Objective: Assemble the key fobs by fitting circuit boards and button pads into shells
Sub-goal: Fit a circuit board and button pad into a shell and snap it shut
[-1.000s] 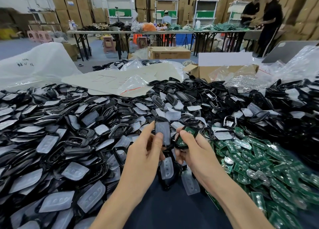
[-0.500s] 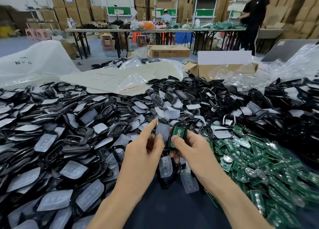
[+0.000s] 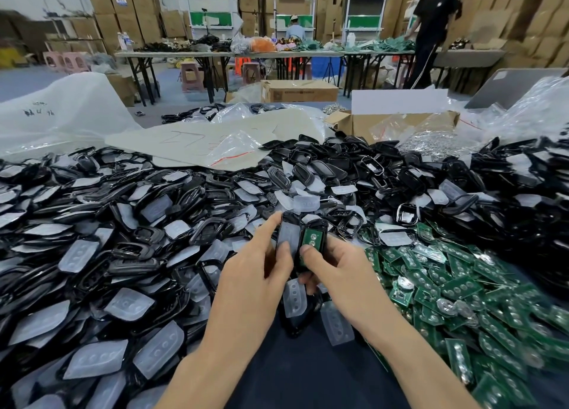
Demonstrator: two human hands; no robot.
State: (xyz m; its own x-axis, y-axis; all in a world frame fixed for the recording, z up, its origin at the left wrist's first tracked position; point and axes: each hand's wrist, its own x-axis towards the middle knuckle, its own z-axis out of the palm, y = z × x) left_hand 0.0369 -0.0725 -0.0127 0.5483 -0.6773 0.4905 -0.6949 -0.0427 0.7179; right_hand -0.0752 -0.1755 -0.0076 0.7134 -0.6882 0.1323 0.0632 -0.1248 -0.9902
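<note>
A heap of shells and button pads [image 3: 123,239] covers the left and far side of the table [image 3: 308,374]. Loose circuit boards [image 3: 462,288] crowd the right, and an open cardboard box [image 3: 394,125] stands behind. Only a dark strip between the forearms is bare. Over its far end, the left hand [image 3: 255,273] pinches a padded shell [image 3: 288,236]. The right hand [image 3: 335,270] grips a second shell [image 3: 320,225] touching it, thumb on its green board [image 3: 312,237].

Bright, even overhead light, soft shadows; wide-angle bending at the edges, slight blur far off.
</note>
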